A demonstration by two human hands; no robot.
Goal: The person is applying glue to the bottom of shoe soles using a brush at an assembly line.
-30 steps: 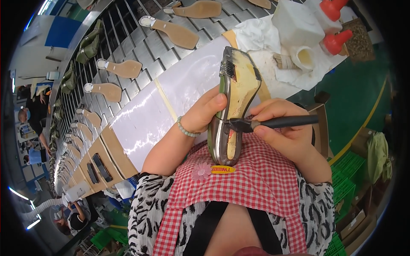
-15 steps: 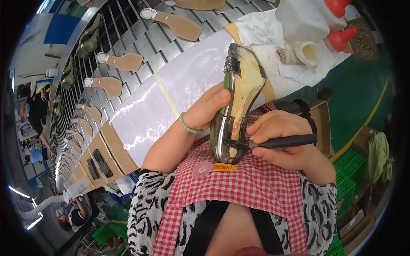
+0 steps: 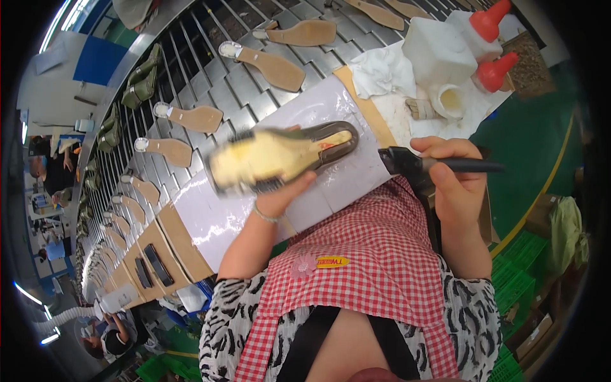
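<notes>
Yellow-coated shoe [image 3: 280, 158], blurred, lies sole-up over the white sheet [image 3: 331, 191] at the near edge of the conveyor [image 3: 210, 76], left hand [image 3: 280, 197] clamped under it. Right hand [image 3: 452, 181], fingers closed round a black brush [image 3: 433, 165], sits just beside its heel end.

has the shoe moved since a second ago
Yes. The shoe in the left hand swung from upright to lying sideways, out over the white board.

Two red-capped bottles [image 3: 487, 22], one shoe [image 3: 280, 156], one brush [image 3: 439, 165].
</notes>
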